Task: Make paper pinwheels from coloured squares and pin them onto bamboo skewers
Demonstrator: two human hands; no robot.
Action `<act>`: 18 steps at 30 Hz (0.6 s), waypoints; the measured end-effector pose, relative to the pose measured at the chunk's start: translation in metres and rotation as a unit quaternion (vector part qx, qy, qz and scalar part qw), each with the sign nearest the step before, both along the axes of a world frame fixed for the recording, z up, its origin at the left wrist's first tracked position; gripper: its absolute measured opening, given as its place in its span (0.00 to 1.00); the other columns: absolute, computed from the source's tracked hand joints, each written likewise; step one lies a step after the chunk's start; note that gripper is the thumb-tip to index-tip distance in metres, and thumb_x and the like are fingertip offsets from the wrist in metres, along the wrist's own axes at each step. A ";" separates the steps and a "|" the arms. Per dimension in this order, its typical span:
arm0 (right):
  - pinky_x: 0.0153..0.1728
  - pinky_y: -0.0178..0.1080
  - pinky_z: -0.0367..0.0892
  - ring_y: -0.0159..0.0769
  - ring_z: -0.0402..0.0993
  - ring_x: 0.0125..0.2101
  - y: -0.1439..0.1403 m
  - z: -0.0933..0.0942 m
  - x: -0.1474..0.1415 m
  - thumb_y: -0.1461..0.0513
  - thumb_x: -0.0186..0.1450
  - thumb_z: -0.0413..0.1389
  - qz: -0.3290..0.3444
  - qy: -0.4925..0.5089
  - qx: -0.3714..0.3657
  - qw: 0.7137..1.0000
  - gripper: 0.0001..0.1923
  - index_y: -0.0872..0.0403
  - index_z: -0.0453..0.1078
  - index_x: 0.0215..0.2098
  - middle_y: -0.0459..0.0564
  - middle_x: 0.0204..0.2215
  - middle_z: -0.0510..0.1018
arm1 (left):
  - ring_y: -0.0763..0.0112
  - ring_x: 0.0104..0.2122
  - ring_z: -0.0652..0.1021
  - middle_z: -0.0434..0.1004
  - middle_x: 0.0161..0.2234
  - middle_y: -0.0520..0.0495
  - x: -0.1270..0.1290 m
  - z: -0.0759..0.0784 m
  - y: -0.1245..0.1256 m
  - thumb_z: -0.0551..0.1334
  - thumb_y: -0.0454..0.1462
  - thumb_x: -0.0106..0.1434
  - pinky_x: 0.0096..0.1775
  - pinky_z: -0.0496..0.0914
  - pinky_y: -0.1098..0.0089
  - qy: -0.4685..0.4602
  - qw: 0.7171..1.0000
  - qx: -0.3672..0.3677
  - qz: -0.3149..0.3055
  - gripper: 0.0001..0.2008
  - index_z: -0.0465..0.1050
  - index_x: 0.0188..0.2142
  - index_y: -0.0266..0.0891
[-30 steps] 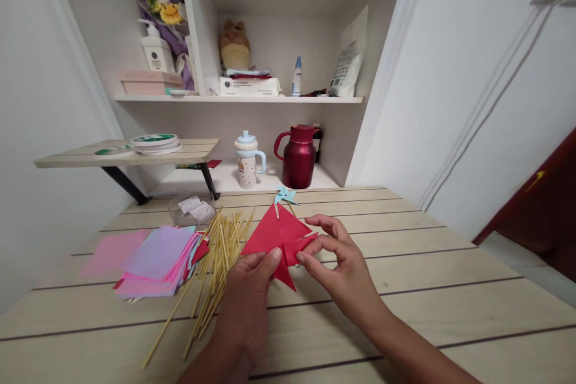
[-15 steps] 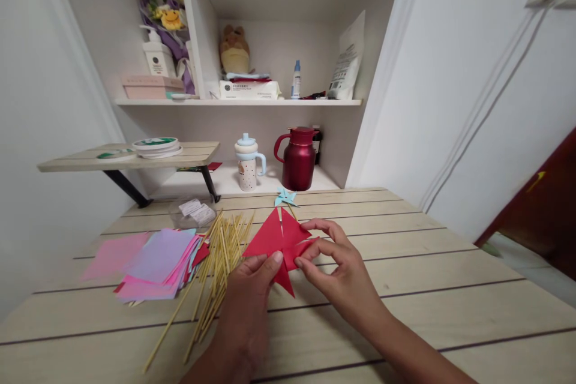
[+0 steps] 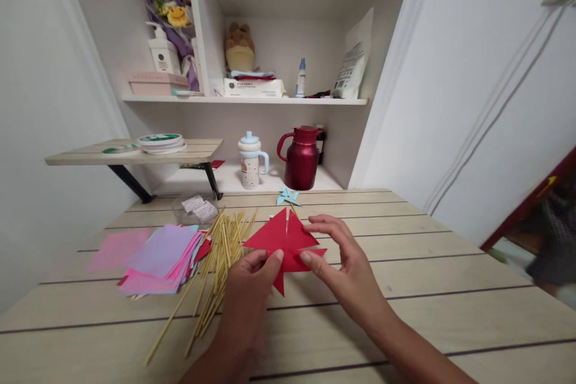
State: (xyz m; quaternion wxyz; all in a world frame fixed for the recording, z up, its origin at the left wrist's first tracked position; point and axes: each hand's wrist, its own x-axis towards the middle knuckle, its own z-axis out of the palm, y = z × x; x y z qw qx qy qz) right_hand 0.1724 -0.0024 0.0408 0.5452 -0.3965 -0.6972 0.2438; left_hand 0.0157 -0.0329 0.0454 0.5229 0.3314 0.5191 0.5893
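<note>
My left hand [image 3: 254, 288] pinches a sheet of red paper [image 3: 270, 234] near its lower middle, thumb on top and the other fingers curled beneath. The paper has slits running in from its corners, which leave pointed flaps; one tip hangs down below the thumb. At the right side, my right hand [image 3: 348, 261] has its thumb on the lower right flap and its fingertips by the upper right flap. A light blue paper pinwheel [image 3: 287, 196] on a stick lies just behind the red paper.
Thin wooden sticks [image 3: 220, 264] lie heaped left of my hands, beside stacked coloured paper [image 3: 162, 258] and a clear plastic container [image 3: 182, 210]. Behind stand a cup [image 3: 250, 165] and a red jug [image 3: 301, 159]. A small raised shelf [image 3: 90, 153] holds rolls of tape [image 3: 162, 144].
My right thumb and fingers have spread apart from a closer pinch at the right flap. That flap now lies flatter and points right. The left hand keeps its hold; the view has shifted slightly.
</note>
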 end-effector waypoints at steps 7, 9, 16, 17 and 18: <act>0.58 0.53 0.63 0.49 0.67 0.57 0.008 0.002 0.003 0.54 0.54 0.68 0.085 0.087 -0.143 0.982 0.27 0.44 0.73 0.52 0.52 0.54 0.73 | 0.72 0.19 0.68 0.71 0.16 0.54 -0.001 -0.004 0.002 0.70 0.40 0.47 0.25 0.60 0.73 0.144 0.986 0.061 0.063 0.09 0.74 0.17 0.41; 0.56 0.49 0.66 0.48 0.67 0.56 0.006 0.005 0.002 0.55 0.54 0.68 0.113 0.085 -0.142 0.980 0.16 0.47 0.78 0.41 0.52 0.53 0.73 | 0.71 0.21 0.69 0.71 0.17 0.53 -0.001 -0.004 0.002 0.71 0.39 0.47 0.27 0.61 0.72 0.188 0.975 0.085 0.087 0.08 0.75 0.17 0.42; 0.52 0.48 0.70 0.49 0.67 0.56 0.000 0.009 0.002 0.57 0.55 0.68 0.118 0.075 -0.137 0.981 0.07 0.50 0.80 0.30 0.53 0.54 0.71 | 0.64 0.26 0.75 0.77 0.23 0.50 0.000 -0.001 -0.001 0.71 0.36 0.47 0.34 0.65 0.69 0.288 0.937 0.171 0.102 0.04 0.79 0.19 0.46; 0.51 0.48 0.70 0.49 0.68 0.55 0.000 0.009 0.002 0.57 0.55 0.68 0.120 0.073 -0.139 0.980 0.06 0.51 0.79 0.28 0.53 0.55 0.71 | 0.64 0.27 0.74 0.77 0.23 0.50 0.000 -0.001 -0.001 0.71 0.36 0.47 0.34 0.65 0.69 0.296 0.934 0.176 0.096 0.05 0.79 0.19 0.46; 0.50 0.49 0.71 0.49 0.69 0.55 0.000 0.010 0.003 0.57 0.56 0.68 0.121 0.069 -0.140 0.980 0.06 0.51 0.79 0.26 0.53 0.55 0.71 | 0.64 0.27 0.74 0.77 0.23 0.49 0.000 -0.002 -0.001 0.71 0.37 0.48 0.34 0.64 0.69 0.306 0.931 0.181 0.089 0.05 0.79 0.18 0.46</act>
